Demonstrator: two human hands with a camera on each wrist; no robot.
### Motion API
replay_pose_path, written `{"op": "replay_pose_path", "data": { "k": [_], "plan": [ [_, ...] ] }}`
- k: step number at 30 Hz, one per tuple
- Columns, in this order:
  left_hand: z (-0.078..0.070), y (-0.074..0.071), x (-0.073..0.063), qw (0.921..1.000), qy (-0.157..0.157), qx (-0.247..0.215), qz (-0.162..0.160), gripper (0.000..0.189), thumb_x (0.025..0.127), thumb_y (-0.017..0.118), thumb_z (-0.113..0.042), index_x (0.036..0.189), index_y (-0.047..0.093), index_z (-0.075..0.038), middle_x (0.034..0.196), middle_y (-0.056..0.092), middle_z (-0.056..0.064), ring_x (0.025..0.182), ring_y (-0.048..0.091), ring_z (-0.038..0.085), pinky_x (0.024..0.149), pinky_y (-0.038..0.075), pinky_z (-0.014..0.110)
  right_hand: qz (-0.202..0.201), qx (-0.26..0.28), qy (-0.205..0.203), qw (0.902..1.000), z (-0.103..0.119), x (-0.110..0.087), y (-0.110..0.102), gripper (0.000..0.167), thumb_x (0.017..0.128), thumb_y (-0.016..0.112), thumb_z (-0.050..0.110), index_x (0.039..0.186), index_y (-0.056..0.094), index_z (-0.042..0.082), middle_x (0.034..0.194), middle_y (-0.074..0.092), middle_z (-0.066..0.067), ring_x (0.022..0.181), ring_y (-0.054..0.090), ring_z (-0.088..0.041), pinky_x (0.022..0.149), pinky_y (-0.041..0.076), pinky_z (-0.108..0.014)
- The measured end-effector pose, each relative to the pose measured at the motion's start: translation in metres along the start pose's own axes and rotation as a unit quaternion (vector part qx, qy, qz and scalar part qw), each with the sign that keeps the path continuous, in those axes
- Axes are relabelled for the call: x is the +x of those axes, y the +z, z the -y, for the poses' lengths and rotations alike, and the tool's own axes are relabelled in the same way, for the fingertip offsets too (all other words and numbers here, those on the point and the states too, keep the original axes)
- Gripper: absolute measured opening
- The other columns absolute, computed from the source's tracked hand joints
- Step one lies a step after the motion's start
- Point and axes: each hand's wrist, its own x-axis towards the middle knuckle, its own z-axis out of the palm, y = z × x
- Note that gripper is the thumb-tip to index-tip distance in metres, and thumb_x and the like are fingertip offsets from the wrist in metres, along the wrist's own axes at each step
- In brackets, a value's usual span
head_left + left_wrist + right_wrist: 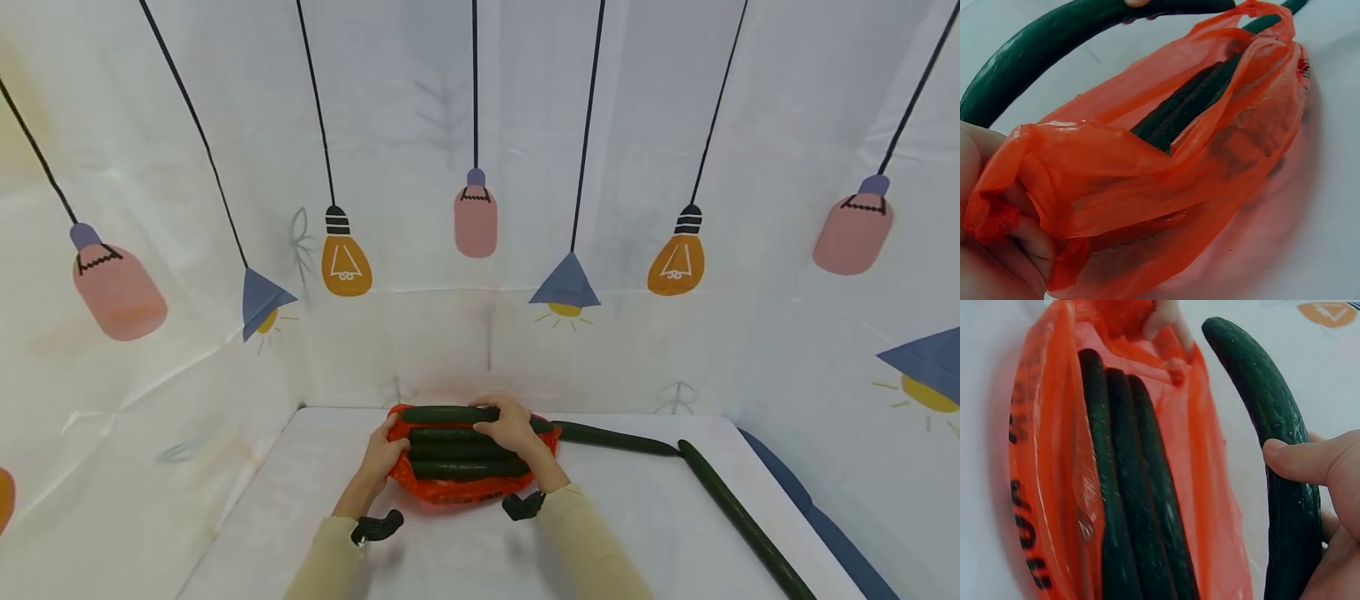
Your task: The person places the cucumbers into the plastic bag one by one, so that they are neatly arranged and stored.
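An orange-red plastic bag [442,493] lies on the table, its mouth spread, with three dark green cucumbers [1127,469] side by side inside. My left hand [384,458] grips the bag's left end; the crumpled plastic bunches between its fingers [1029,240] in the left wrist view. With thumb and fingers my right hand [513,427] holds another cucumber [1279,419]. That cucumber [438,414] is level along the bag's far side in the head view, and the right wrist view shows it apart from the ones inside. The bag's underside is hidden.
Right of the bag, one cucumber [618,438] lies on the white table [637,517], its left end by the bag. Another cucumber [742,517] runs from near its tip toward the front right. A sheet [420,350] printed with lamps hangs behind the table.
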Motion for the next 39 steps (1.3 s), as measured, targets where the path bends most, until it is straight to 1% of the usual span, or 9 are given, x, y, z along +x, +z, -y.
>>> {"op": "replay_pose_path", "data": {
  "k": [5, 9, 12, 18, 22, 26, 30, 35, 39],
  "plan": [
    [0.004, 0.0, -0.005, 0.9998, 0.011, 0.007, -0.018, 0.056, 0.081, 0.054, 0.004, 0.137, 0.047, 0.002, 0.123, 0.055, 0.024, 0.1, 0.051, 0.033, 0.084, 0.047, 0.039, 0.016, -0.006, -0.012, 0.9998, 0.007, 0.001, 0.017, 0.034, 0.083, 0.076, 0.017, 0.116, 0.071, 0.021, 0.116, 0.066, -0.001, 0.11, 0.056, -0.03, 0.094, 0.024, -0.061],
    [0.007, 0.002, -0.007, 0.9992, 0.013, 0.019, -0.031, 0.047, 0.08, 0.054, 0.003, 0.127, 0.048, 0.008, 0.118, 0.056, 0.024, 0.099, 0.052, 0.033, 0.088, 0.047, 0.043, 0.023, -0.003, -0.012, 0.9997, 0.014, 0.002, 0.025, 0.033, 0.083, 0.076, 0.017, 0.116, 0.071, 0.022, 0.112, 0.066, 0.0, 0.108, 0.057, -0.027, 0.092, 0.026, -0.058],
    [0.007, 0.002, -0.007, 0.9989, 0.01, 0.028, -0.038, 0.047, 0.081, 0.054, 0.002, 0.127, 0.047, 0.008, 0.12, 0.056, 0.024, 0.101, 0.052, 0.034, 0.093, 0.045, 0.048, 0.028, -0.003, -0.013, 0.9995, 0.015, 0.004, 0.028, 0.033, 0.084, 0.075, 0.017, 0.116, 0.071, 0.022, 0.11, 0.067, 0.001, 0.107, 0.057, -0.026, 0.091, 0.027, -0.055],
    [0.002, -0.001, -0.007, 0.999, 0.029, 0.016, -0.03, 0.047, 0.082, 0.051, 0.004, 0.128, 0.049, 0.005, 0.121, 0.056, 0.026, 0.099, 0.053, 0.033, 0.089, 0.047, 0.045, 0.025, 0.011, 0.001, 0.9996, 0.011, 0.008, 0.026, 0.033, 0.082, 0.076, 0.016, 0.115, 0.071, 0.022, 0.109, 0.067, 0.0, 0.107, 0.057, -0.027, 0.093, 0.025, -0.058],
    [0.0, -0.002, -0.008, 0.9991, 0.021, 0.016, -0.032, 0.054, 0.083, 0.051, 0.005, 0.136, 0.048, -0.001, 0.125, 0.056, 0.022, 0.104, 0.052, 0.032, 0.092, 0.046, 0.045, 0.037, 0.016, 0.005, 0.9992, 0.002, 0.009, 0.026, 0.034, 0.083, 0.075, 0.017, 0.117, 0.071, 0.023, 0.111, 0.066, 0.0, 0.109, 0.056, -0.028, 0.096, 0.023, -0.06],
    [-0.001, -0.003, -0.007, 0.9993, 0.018, 0.016, -0.029, 0.065, 0.084, 0.052, 0.005, 0.147, 0.039, -0.001, 0.136, 0.05, 0.021, 0.113, 0.048, 0.034, 0.097, 0.042, 0.048, 0.036, 0.032, 0.028, 0.9984, -0.005, 0.007, 0.024, 0.034, 0.083, 0.075, 0.016, 0.116, 0.071, 0.025, 0.115, 0.065, -0.001, 0.111, 0.055, -0.029, 0.101, 0.019, -0.061],
    [-0.004, -0.003, -0.004, 0.9996, 0.018, 0.011, -0.02, 0.072, 0.083, 0.053, 0.004, 0.151, 0.03, -0.001, 0.148, 0.038, 0.022, 0.12, 0.044, 0.035, 0.102, 0.038, 0.05, 0.022, 0.049, 0.042, 0.9976, -0.012, 0.003, 0.022, 0.033, 0.082, 0.076, 0.014, 0.113, 0.072, 0.023, 0.114, 0.066, -0.002, 0.109, 0.055, -0.03, 0.099, 0.018, -0.06],
    [-0.006, -0.003, -0.004, 0.9996, 0.013, 0.01, -0.022, 0.073, 0.083, 0.054, 0.004, 0.151, 0.029, 0.0, 0.15, 0.035, 0.021, 0.121, 0.043, 0.035, 0.103, 0.037, 0.05, 0.029, 0.068, 0.061, 0.9954, -0.02, -0.001, 0.024, 0.032, 0.081, 0.078, 0.016, 0.112, 0.072, 0.022, 0.112, 0.066, -0.001, 0.108, 0.054, -0.028, 0.097, 0.019, -0.058],
    [-0.01, -0.003, -0.004, 0.9999, 0.009, 0.005, -0.013, 0.073, 0.083, 0.054, 0.003, 0.152, 0.028, -0.001, 0.151, 0.033, 0.022, 0.123, 0.041, 0.036, 0.104, 0.037, 0.051, 0.023, 0.06, 0.071, 0.9954, -0.024, 0.001, 0.025, 0.031, 0.081, 0.078, 0.016, 0.11, 0.072, 0.024, 0.111, 0.066, 0.002, 0.107, 0.054, -0.026, 0.095, 0.021, -0.055]
  ]
}}
